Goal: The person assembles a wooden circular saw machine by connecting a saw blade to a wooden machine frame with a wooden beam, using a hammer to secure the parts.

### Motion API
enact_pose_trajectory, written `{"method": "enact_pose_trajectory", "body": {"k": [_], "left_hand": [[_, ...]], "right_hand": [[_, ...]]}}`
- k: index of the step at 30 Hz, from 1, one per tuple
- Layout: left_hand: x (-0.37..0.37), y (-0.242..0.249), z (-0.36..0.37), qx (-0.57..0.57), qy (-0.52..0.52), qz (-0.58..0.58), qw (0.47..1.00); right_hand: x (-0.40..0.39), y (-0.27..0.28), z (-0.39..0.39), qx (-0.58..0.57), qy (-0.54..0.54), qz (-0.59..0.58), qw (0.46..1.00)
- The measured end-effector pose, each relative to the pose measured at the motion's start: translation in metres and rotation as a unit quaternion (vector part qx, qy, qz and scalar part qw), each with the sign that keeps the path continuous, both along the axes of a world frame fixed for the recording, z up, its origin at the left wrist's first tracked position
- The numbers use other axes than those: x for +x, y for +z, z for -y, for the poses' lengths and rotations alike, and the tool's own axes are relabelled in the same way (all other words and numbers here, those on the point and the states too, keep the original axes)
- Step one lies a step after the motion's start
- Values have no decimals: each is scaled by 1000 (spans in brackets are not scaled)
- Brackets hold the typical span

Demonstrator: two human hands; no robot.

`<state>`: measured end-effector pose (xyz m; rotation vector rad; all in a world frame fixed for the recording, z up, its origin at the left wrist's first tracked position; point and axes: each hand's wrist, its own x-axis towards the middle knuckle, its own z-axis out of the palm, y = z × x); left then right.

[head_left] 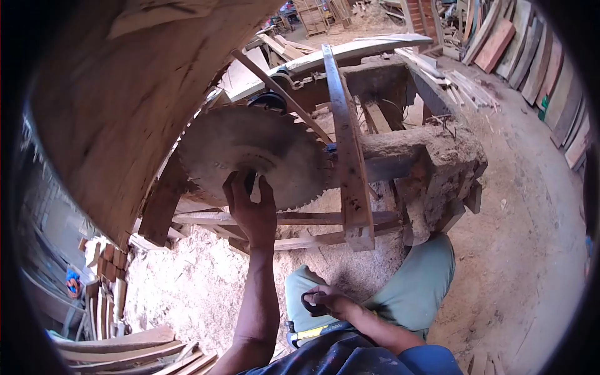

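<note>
A large round circular saw blade (pixel 287 150) with a toothed rim stands upright in front of me. My left hand (pixel 251 209) is at its centre, thumb and fingers closed around the dark arbor (pixel 250 181), fingertips against the blade face. Low over my lap, my right hand (pixel 334 302) grips a dark metal ring (pixel 307 304) between thumb and fingers. A yellow and black tape measure or similar tool (pixel 320 330) lies at my waist, just below that hand.
A big wooden panel (pixel 119 100) leans over the blade from the left. A wooden beam (pixel 350 162) crosses the sawdust-covered saw frame (pixel 431 147) right of the blade. Planks (pixel 537 56) lean along the right wall; boards (pixel 119 347) lie at lower left. Sawdust (pixel 187 275) covers the floor.
</note>
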<state>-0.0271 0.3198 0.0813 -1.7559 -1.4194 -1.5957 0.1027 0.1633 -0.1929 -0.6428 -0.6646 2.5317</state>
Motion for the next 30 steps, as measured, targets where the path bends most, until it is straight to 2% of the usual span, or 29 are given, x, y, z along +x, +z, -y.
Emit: {"method": "enact_pose_trajectory", "body": {"k": [3,6,11,14,17,20,22,24,26,27,28,30], "left_hand": [[-4,3,7,-17,-22,5,1000],[-8,8,10,-28,-36,15,999],[-13,4,14,-28,-70,29,997],[-15,2,28,-4,-26,0,1000],[-21,-21,54,-34,-22,39,998],[-33,-66,87,-104,2,7,995],[-45,-111,117,-238,-74,70,966],[-62,-129,154,-447,-173,87,873],[-88,-182,184,-483,-239,-60,840],[-86,-175,200,-537,-253,-44,803],[-83,-165,216,-590,-266,-28,762],[-73,-163,225,-562,-253,-21,788]], "right_hand": [[6,-4,-1,-5,-77,33,996],[6,-28,0,57,-77,39,995],[0,-35,14,33,-27,31,999],[4,-15,20,102,-37,146,983],[10,5,28,280,58,259,922],[2,-4,42,383,139,270,873],[-5,4,48,442,167,327,818],[-10,-26,53,447,85,325,829],[-7,-6,46,242,27,314,918],[-4,14,35,258,-6,320,911],[0,22,27,302,-83,273,909],[5,48,5,320,-106,326,883]]}}
